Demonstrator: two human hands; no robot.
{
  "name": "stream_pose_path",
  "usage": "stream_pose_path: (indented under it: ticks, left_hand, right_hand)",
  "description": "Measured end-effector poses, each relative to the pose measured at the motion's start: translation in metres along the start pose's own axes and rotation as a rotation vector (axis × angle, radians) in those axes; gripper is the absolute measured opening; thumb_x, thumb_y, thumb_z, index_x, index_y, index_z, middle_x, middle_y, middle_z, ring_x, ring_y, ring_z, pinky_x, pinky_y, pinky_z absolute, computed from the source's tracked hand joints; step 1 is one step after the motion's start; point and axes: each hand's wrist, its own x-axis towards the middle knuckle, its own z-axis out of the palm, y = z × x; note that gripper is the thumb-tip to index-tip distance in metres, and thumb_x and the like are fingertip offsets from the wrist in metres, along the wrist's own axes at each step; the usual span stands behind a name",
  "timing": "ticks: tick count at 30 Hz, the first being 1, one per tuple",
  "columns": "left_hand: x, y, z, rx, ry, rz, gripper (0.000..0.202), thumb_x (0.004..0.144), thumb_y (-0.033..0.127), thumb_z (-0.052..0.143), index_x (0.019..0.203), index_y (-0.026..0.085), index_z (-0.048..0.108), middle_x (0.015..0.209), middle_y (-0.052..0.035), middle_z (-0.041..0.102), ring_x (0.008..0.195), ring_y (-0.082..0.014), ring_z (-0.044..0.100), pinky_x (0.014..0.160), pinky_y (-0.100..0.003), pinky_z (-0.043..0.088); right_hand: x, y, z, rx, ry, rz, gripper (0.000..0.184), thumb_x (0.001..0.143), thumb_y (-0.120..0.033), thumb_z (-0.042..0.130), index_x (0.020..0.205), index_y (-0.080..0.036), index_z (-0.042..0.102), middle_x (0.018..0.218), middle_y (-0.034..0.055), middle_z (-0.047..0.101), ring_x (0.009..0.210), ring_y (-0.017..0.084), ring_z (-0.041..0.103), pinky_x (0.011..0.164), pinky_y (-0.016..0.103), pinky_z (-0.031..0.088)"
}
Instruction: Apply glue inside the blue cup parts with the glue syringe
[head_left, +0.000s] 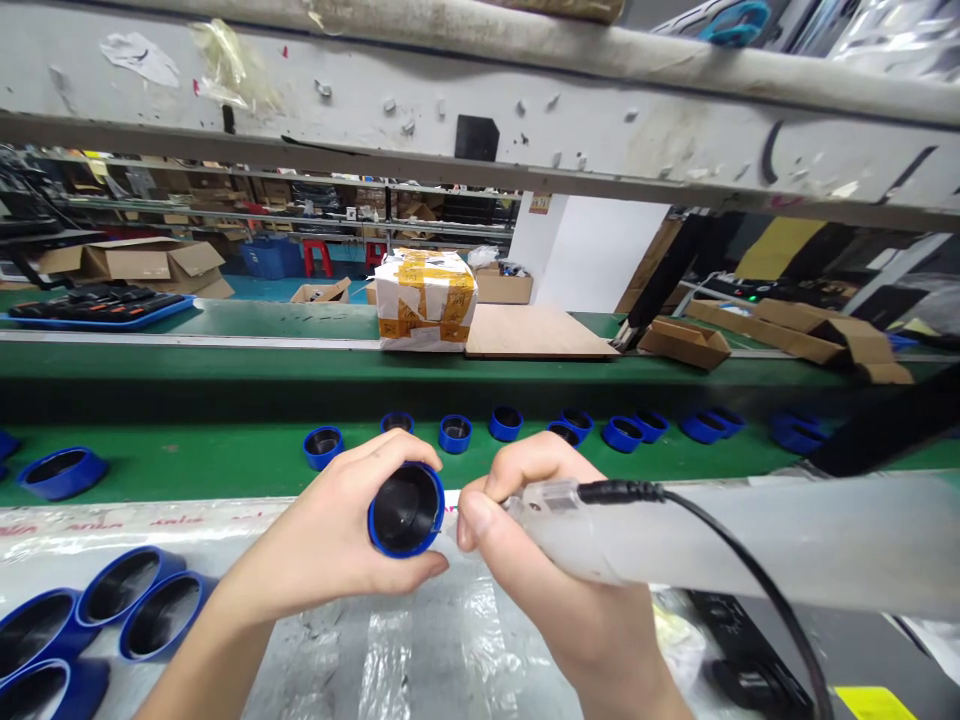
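My left hand pinches a round cup with a blue rim and black inside between thumb and fingers, its open side tilted towards me. Gripped in my right hand is a translucent dispensing syringe, its fat barrel running off to the right. A black cable joins a clear fitting near my fingers. The syringe's thin tip sits at the right edge of the cup's rim; whether it touches, I cannot tell. Several similar blue cups lie on the plastic-covered bench by my left forearm.
More blue cups stand along the green conveyor belt beyond my hands. A taped white box and a flat board rest on the ledge behind it. A black control box lies at the lower right. A white beam crosses above.
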Motion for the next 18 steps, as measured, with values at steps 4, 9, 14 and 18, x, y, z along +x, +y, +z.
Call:
stream_pose_path:
  ticks: [4, 9, 14, 18]
  left_hand:
    - [0.002, 0.002, 0.0, -0.024, -0.011, -0.015, 0.039, 0.075, 0.02, 0.079, 0.112, 0.026, 0.064, 0.111, 0.0016, 0.074, 0.1, -0.0218, 0.072, 0.088, -0.034, 0.055]
    - [0.0, 0.005, -0.001, -0.046, -0.013, -0.038, 0.037, 0.076, 0.026, 0.079, 0.11, 0.025, 0.066, 0.11, -0.0002, 0.075, 0.1, -0.0238, 0.072, 0.086, -0.035, 0.056]
    - [0.003, 0.005, 0.001, -0.05, -0.029, -0.064, 0.041, 0.072, 0.024, 0.081, 0.11, 0.024, 0.067, 0.112, -0.0021, 0.076, 0.105, -0.0266, 0.073, 0.088, -0.037, 0.056]
    - [0.005, 0.002, 0.004, -0.042, -0.054, -0.056, 0.042, 0.071, 0.021, 0.08, 0.111, 0.024, 0.068, 0.113, -0.0013, 0.076, 0.105, -0.0263, 0.073, 0.089, -0.037, 0.057]
  right_hand:
    - [-0.002, -0.001, 0.003, 0.002, 0.0, 0.034, 0.014, 0.091, -0.031, 0.078, 0.082, -0.028, 0.067, 0.068, -0.0019, 0.071, 0.065, 0.02, 0.07, 0.062, 0.033, 0.053]
    - [-0.004, -0.006, 0.008, 0.06, 0.022, 0.102, 0.014, 0.087, -0.028, 0.08, 0.081, -0.027, 0.068, 0.07, -0.001, 0.072, 0.068, 0.022, 0.071, 0.068, 0.037, 0.058]
    - [-0.005, -0.009, 0.01, 0.059, 0.034, 0.128, 0.015, 0.085, -0.025, 0.082, 0.079, -0.027, 0.069, 0.07, -0.0015, 0.074, 0.068, 0.02, 0.07, 0.065, 0.034, 0.055]
    - [-0.002, -0.013, 0.014, 0.057, -0.017, 0.101, 0.013, 0.083, -0.025, 0.08, 0.076, -0.028, 0.069, 0.068, -0.0018, 0.073, 0.068, 0.021, 0.071, 0.062, 0.033, 0.053]
